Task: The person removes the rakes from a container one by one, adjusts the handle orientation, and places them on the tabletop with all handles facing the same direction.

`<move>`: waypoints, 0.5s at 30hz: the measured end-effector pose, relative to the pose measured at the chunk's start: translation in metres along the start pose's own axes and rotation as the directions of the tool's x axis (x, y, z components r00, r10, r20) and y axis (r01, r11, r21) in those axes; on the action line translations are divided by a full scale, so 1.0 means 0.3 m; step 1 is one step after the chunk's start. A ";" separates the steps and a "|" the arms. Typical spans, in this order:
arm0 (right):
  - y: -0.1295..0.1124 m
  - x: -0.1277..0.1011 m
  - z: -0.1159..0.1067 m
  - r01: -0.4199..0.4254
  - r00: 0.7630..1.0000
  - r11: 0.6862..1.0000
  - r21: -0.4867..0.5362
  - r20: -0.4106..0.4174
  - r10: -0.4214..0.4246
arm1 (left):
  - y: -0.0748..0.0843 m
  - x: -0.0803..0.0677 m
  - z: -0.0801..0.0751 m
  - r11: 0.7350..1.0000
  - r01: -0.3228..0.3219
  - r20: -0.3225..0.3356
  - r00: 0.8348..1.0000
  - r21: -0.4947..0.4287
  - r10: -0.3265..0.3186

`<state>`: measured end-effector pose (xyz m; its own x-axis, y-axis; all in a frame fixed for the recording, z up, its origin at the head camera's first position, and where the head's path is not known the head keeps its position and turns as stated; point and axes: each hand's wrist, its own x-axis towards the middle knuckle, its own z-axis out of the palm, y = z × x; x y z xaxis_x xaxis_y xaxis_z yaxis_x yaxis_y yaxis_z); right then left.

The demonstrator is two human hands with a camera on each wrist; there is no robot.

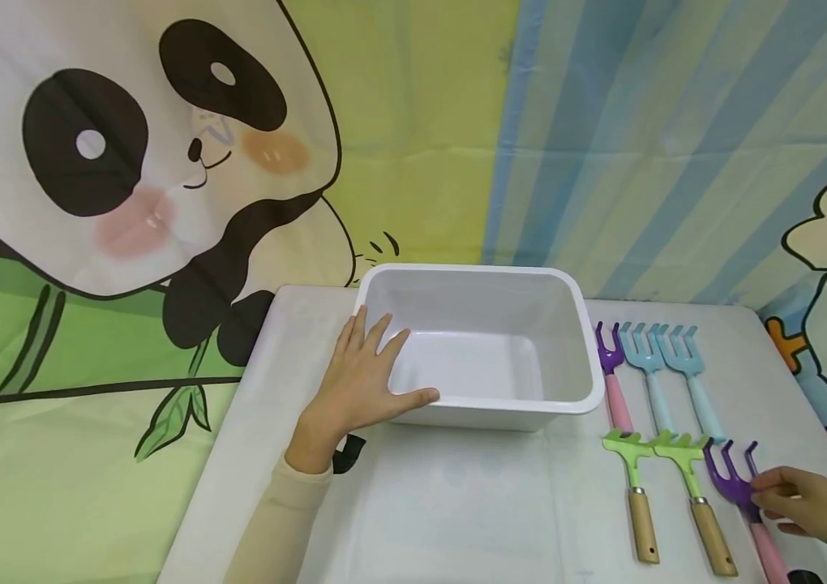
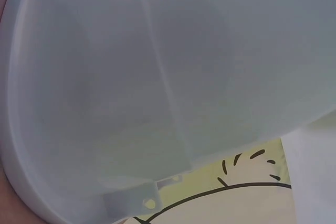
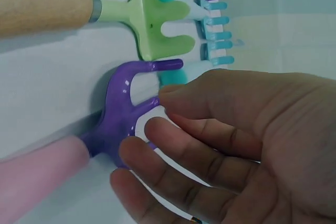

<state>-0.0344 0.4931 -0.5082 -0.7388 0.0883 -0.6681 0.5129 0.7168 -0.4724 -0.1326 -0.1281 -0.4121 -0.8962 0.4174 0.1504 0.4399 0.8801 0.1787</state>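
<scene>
Hands (image 1: pixel 803 496) — purple fork (image 1: pixel 730 478), table edge
</scene>
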 end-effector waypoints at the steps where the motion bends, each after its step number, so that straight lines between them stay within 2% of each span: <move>1: -0.005 0.002 0.003 0.020 1.000 1.000 -0.010 -0.015 -0.020 | 0.000 -0.001 -0.001 1.000 0.002 0.001 1.000 -0.003 -0.002; 4: -0.048 -0.007 0.010 0.091 0.993 0.995 -0.051 -0.067 -0.094 | -0.002 -0.004 -0.005 1.000 0.008 -0.008 1.000 -0.011 -0.008; 9: -0.149 -0.038 0.016 0.202 0.964 0.969 -0.144 -0.147 -0.222 | 0.001 -0.014 -0.019 1.000 0.026 -0.037 0.999 -0.008 -0.026; 13: -0.241 -0.059 0.031 0.269 0.925 0.940 -0.211 -0.216 -0.313 | 0.002 -0.028 -0.035 0.998 0.048 -0.054 0.997 -0.029 -0.049; 15: -0.284 -0.071 0.044 0.311 0.889 0.918 -0.244 -0.266 -0.372 | -0.004 -0.039 -0.044 0.998 0.056 -0.073 0.996 -0.041 -0.059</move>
<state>-0.0565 0.4210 -0.4612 -0.9640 -0.0046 -0.2657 0.1341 0.8549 -0.5012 -0.1217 -0.1370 -0.4012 -0.9141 0.3467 0.2102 0.3906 0.8922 0.2269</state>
